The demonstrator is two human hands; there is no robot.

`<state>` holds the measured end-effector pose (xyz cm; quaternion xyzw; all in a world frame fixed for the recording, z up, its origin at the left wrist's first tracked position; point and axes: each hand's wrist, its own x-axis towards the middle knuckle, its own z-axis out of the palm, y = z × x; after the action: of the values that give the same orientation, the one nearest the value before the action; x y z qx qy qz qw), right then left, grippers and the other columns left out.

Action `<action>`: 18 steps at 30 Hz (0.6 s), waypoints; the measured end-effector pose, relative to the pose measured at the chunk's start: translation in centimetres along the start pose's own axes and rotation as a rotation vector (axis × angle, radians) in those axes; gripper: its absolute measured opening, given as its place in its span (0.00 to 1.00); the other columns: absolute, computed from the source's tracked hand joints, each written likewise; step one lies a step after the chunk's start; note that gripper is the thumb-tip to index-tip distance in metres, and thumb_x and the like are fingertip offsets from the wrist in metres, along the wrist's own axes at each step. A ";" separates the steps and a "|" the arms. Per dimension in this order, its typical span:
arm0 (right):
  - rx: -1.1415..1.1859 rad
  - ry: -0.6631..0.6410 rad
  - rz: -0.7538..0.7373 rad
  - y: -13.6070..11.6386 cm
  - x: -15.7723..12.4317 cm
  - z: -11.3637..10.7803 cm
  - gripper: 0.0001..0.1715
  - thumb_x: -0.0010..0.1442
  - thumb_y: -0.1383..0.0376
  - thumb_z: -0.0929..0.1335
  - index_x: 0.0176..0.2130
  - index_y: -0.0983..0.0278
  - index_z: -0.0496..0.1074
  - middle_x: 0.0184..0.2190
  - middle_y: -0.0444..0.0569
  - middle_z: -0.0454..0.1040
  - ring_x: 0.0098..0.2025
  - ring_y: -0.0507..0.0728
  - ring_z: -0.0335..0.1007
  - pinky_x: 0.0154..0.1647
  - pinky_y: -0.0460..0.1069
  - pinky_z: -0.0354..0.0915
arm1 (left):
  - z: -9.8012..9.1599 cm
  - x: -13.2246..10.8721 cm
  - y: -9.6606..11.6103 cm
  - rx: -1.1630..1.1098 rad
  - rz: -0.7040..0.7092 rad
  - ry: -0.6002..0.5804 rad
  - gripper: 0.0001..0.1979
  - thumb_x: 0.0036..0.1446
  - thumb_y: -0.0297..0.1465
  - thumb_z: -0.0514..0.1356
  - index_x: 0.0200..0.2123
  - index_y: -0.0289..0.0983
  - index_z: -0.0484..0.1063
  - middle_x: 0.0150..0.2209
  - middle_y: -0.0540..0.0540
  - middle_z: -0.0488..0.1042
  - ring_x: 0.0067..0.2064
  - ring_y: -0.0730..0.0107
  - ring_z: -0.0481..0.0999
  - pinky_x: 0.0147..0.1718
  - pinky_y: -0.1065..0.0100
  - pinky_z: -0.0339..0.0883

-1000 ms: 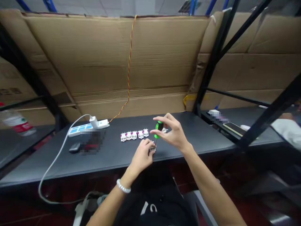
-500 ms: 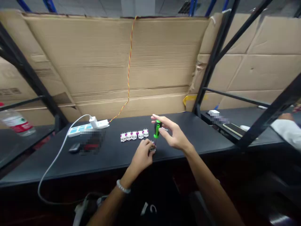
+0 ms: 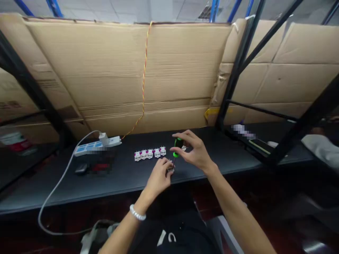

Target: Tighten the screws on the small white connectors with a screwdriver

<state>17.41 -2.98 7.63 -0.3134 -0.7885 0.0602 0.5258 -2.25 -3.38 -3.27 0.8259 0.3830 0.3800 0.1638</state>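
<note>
Flattened cardboard (image 3: pixel 106 70) walls off the back of a dark workbench (image 3: pixel 127 183) set in a black metal frame (image 3: pixel 233 81). Near the front edge, the right hand (image 3: pixel 194 153) closes its thumb and fingertips around the green-and-black handle of a small screwdriver (image 3: pixel 177 148), which stands nearly upright with its shaft pointing down. The tip meets a small part (image 3: pixel 170 168) that the left hand (image 3: pixel 159 178) pinches tight between curled fingers just above the bench top; a white bead bracelet (image 3: pixel 137 213) circles that wrist. Just behind the left hand, a row of white-and-magenta parts (image 3: pixel 149 153) lies side by side on the bench, and one more piece (image 3: pixel 184 148) peeks out beside the screwdriver handle. Further left, a power strip (image 3: pixel 92 146) carries a white charger (image 3: pixel 104 138), whose cable (image 3: pixel 58 183) loops off the front edge. A twisted red-and-yellow wire (image 3: pixel 144 77) hangs down the cardboard. On the far left shelf stands a bottle (image 3: pixel 14 141), too blurred to tell its contents. A phone (image 3: pixel 259 146) lies on the right-hand shelf, near another person's pale sleeve (image 3: pixel 320 148).
</note>
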 end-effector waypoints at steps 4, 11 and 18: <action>0.148 -0.117 0.002 0.0 0.2 -0.1 0.29 0.71 0.62 0.68 0.69 0.56 0.67 0.56 0.55 0.74 0.50 0.60 0.75 0.51 0.55 0.75 | -0.2 0.0 0.2 -0.013 -0.017 -0.005 0.11 0.60 0.17 0.60 0.39 0.39 0.74 0.44 0.43 0.75 0.48 0.57 0.73 0.51 0.54 0.72; 0.050 -0.059 -0.003 -0.3 0.7 0.1 0.26 0.65 0.60 0.75 0.61 0.57 0.76 0.48 0.53 0.75 0.45 0.60 0.74 0.48 0.55 0.75 | -0.2 0.1 0.2 0.007 -0.022 -0.010 0.12 0.59 0.17 0.60 0.39 0.39 0.74 0.43 0.44 0.75 0.48 0.56 0.74 0.51 0.54 0.72; 0.061 -0.073 0.033 -0.4 0.7 -0.1 0.20 0.65 0.59 0.75 0.55 0.59 0.79 0.42 0.50 0.76 0.38 0.56 0.73 0.43 0.52 0.75 | -0.2 0.1 -0.1 0.001 -0.027 -0.014 0.12 0.59 0.17 0.60 0.40 0.39 0.75 0.43 0.44 0.75 0.48 0.56 0.74 0.51 0.54 0.72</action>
<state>17.12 -2.91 8.42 -0.3078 -0.7997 0.1044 0.5049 -2.43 -3.26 -3.21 0.8234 0.3932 0.3716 0.1713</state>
